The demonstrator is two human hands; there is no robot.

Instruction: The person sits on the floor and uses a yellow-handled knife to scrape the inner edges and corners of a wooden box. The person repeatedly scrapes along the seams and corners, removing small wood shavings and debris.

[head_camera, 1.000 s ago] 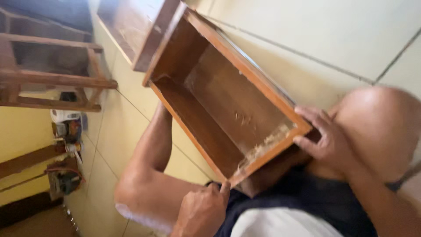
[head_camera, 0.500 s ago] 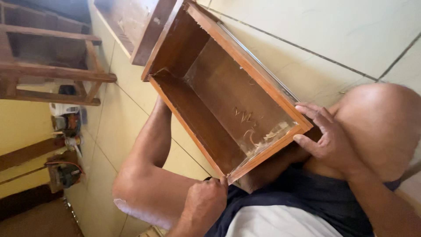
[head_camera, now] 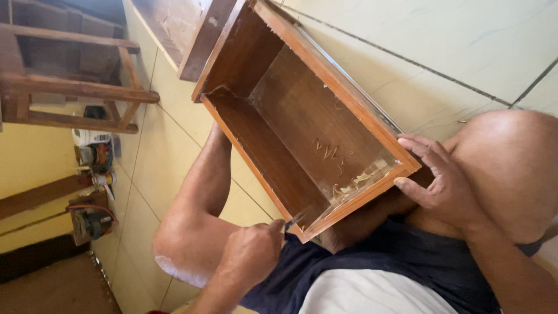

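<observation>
While it leans tilted against the seated person's lap and knee, with its far end toward the tiled floor [head_camera: 453,52], the open wooden box [head_camera: 302,116] shows pale shavings [head_camera: 349,180] scattered on its inner bottom near the close end. At the box's near right corner the right hand [head_camera: 444,180] lies with fingers [head_camera: 415,142] spread and loosely curled over the rim, touching the wood, while the left hand [head_camera: 253,253] is closed into a fist around a small tool [head_camera: 290,221], mostly hidden, whose tip meets the box's near left corner. Farther left stand a wooden frame [head_camera: 75,87] and some power tools [head_camera: 90,218] by the yellow wall.
</observation>
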